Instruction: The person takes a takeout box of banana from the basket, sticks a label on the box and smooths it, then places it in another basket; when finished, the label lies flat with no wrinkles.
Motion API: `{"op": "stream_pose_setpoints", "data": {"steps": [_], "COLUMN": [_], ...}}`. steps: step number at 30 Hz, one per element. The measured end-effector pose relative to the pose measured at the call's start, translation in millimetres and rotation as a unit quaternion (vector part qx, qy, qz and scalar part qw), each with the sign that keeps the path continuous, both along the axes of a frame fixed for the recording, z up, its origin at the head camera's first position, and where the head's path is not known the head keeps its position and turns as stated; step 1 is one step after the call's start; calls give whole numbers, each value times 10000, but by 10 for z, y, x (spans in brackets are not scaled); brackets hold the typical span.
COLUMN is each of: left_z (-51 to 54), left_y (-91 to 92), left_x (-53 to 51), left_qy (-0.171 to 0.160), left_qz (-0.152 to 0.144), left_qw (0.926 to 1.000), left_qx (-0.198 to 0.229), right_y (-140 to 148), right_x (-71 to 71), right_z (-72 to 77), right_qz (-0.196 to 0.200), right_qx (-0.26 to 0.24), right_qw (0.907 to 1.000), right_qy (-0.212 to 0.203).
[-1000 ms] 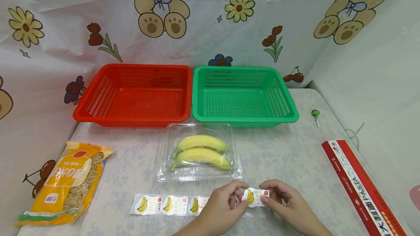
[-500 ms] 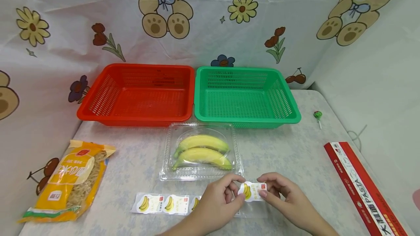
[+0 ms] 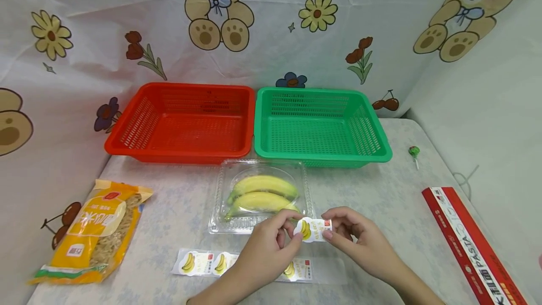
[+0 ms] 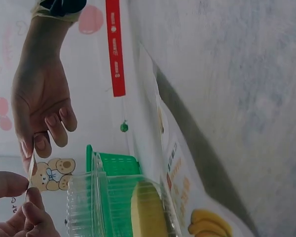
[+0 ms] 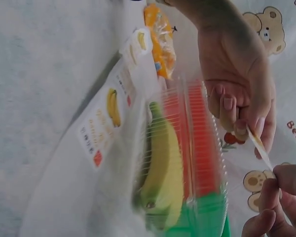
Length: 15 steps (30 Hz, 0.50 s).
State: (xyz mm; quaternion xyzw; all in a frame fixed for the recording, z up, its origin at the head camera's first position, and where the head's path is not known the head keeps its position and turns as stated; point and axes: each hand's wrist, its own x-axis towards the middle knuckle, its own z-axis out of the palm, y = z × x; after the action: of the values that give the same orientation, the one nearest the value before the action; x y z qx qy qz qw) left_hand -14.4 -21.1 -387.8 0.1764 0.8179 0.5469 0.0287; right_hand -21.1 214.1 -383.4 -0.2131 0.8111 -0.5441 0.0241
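— Your left hand (image 3: 270, 247) and right hand (image 3: 363, 244) have moved forward since a second ago, bringing the banana label (image 3: 313, 229) closer to the clear box (image 3: 233, 229); more of the label strip (image 3: 196, 262) now shows at its right end.

— And how do your fingers stand?

— Your left thumb and index finger pinch the label's left, fruit-printed end; your right thumb and index finger pinch the opposite end, by its red mark. Your other fingers are bent inward. Both wrist views show the label nearly edge-on between your fingertips.

— Where, then, do you hold it?

— In the air above the table (image 3: 360, 187), near the box's front right corner and apart from it. Two bananas (image 3: 264, 185) lie side by side within the box, which sits before the red basket (image 3: 182, 158) and green basket (image 3: 323, 158). Your left arm crosses over the strip, partly hiding it. Note also the yellow bag (image 3: 95, 232) at left, and the red carton (image 3: 470, 244) and lollipop (image 3: 414, 151) at right.
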Motion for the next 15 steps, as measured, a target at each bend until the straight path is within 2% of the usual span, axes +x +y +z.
{"op": "stream_pose_setpoints", "data": {"steps": [3, 8, 15], "left_z": [27, 86, 107], "left_y": [-53, -148, -298], "left_x": [-44, -119, -262], "left_qy": [236, 457, 697], "left_qz": [239, 602, 1101], "left_qw": [9992, 9959, 9878], "left_qx": [-205, -501, -854], "right_y": [-79, -227, -487], "right_x": [-73, -213, -436], "right_z": [43, 105, 111], "right_qz": [-11, -37, -254], "right_qx": [38, 111, 627], "right_qw": [10000, 9999, 9976], "right_qy": [74, -29, 160]}}
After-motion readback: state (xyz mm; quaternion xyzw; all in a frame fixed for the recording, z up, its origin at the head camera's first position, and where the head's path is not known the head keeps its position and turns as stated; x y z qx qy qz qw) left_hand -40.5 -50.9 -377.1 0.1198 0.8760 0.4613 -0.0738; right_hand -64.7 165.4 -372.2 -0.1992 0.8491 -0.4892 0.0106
